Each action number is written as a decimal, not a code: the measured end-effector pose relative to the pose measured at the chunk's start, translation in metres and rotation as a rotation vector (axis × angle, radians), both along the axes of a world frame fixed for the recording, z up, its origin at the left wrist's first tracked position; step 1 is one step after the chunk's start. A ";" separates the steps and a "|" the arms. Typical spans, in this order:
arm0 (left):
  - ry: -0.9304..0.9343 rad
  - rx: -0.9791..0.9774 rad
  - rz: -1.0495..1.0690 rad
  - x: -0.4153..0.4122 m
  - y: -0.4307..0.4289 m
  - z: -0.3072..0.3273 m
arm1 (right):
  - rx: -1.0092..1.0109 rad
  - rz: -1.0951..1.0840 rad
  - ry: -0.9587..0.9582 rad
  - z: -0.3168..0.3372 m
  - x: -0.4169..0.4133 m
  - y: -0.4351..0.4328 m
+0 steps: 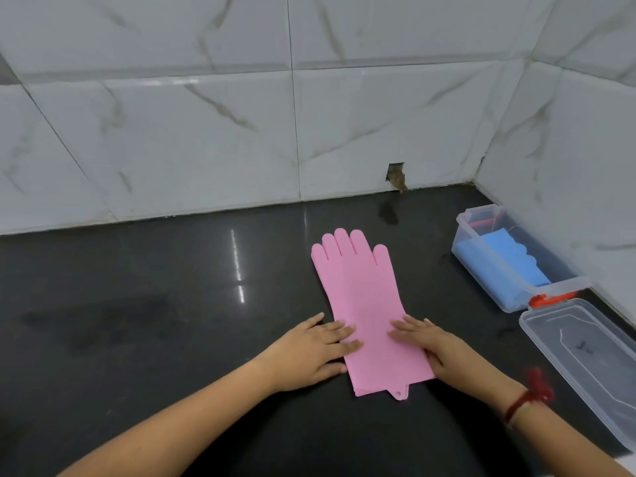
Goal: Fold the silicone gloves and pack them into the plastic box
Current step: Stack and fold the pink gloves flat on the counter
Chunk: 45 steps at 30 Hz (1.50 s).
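Observation:
A pink silicone glove (pixel 361 297) lies flat on the black counter (pixel 155 304), fingers pointing at the wall, cuff toward me. It looks like two gloves stacked, judging by the layered cuff edge. My left hand (pixel 316 349) rests flat on the cuff's left edge, fingers spread. My right hand (pixel 433 346) presses flat on the cuff's right edge. Neither hand grips anything. The clear plastic box (pixel 509 290) stands at the right by the wall, holding folded blue gloves (pixel 516 259).
The box's clear lid (pixel 585 359) lies on the counter in front of the box, with an orange clasp (pixel 547 299) between them. Marble-tiled walls close the back and right sides. A small hole (pixel 396 175) shows in the back wall.

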State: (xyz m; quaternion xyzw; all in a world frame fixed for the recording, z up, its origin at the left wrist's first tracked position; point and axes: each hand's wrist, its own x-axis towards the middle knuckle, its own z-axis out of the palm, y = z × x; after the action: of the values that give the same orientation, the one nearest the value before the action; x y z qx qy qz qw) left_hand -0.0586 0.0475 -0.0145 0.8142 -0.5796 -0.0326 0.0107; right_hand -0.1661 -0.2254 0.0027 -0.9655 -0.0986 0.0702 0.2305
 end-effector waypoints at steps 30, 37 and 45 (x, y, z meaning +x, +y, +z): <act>0.235 -0.487 0.429 -0.002 -0.003 -0.001 | 0.089 -0.417 -0.183 -0.011 0.035 0.035; 0.349 -0.569 0.665 0.006 -0.017 0.001 | -0.057 -0.531 -0.181 -0.008 0.049 0.038; 0.230 -0.561 0.779 0.006 -0.005 0.011 | -0.026 -0.685 -0.210 -0.001 0.041 0.037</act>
State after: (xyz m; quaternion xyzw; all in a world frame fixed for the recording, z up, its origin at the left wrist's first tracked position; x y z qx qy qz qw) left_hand -0.0527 0.0424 -0.0031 0.9273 -0.2135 0.0415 0.3046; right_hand -0.1253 -0.1887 0.0018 -0.9473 0.2087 -0.1096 0.2169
